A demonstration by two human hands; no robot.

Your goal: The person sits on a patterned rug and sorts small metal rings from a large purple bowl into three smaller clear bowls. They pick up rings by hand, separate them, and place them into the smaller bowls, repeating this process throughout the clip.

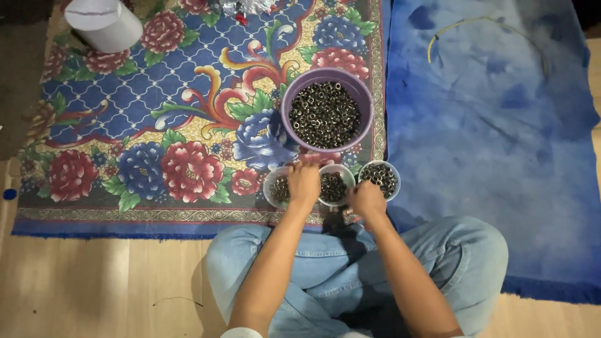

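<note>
On the floral rug (pixel 156 112), three small bowls sit in a row before the crossed legs. The left hand (pixel 304 183) hovers over the left small bowl (pixel 275 188) and the middle small bowl (pixel 335 186), fingers curled down; whether its grip pinches anything cannot be told. The right hand (pixel 367 199) rests just beside the right small bowl (pixel 379 178), grip also unclear. The purple bowl (pixel 327 112) of metal rings lies just beyond. Sorting well likely means lifting few rings at once, low over each bowl.

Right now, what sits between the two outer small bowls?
A third small bowl of dark metal rings, partly under the left hand, seen from the head view.
</note>
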